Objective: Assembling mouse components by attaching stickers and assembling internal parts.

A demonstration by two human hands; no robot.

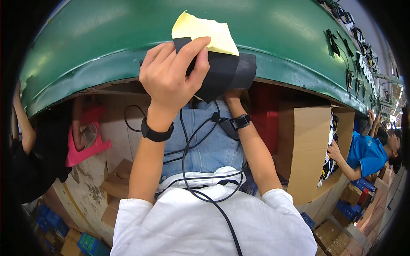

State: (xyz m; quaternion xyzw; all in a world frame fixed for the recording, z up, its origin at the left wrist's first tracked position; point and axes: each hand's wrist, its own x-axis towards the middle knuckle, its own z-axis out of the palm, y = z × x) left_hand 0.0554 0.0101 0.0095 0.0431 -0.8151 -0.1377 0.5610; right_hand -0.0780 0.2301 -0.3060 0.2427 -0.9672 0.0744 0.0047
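At the edge of the green work surface (128, 21), my left hand (171, 74) is closed, thumb and forefinger pinching a crumpled pale yellow paper (205, 32) against a black sheet-like piece (222, 70). The black piece is curved and folded; what it is exactly does not show. My right hand (232, 94) reaches up beneath its right end, and the fingers there are hidden. Black cables (184, 149) hang below the piece and loop across my lap and shirt. Both wrists wear black straps, with a small dark device (228, 127) beside the right one.
An open cardboard box (309, 149) with bundled items stands to the right, where a person in a blue shirt (363, 151) reaches in. Another person sits at the left near a pink stool (87, 149). Several cables (335, 45) lie on the far right of the surface.
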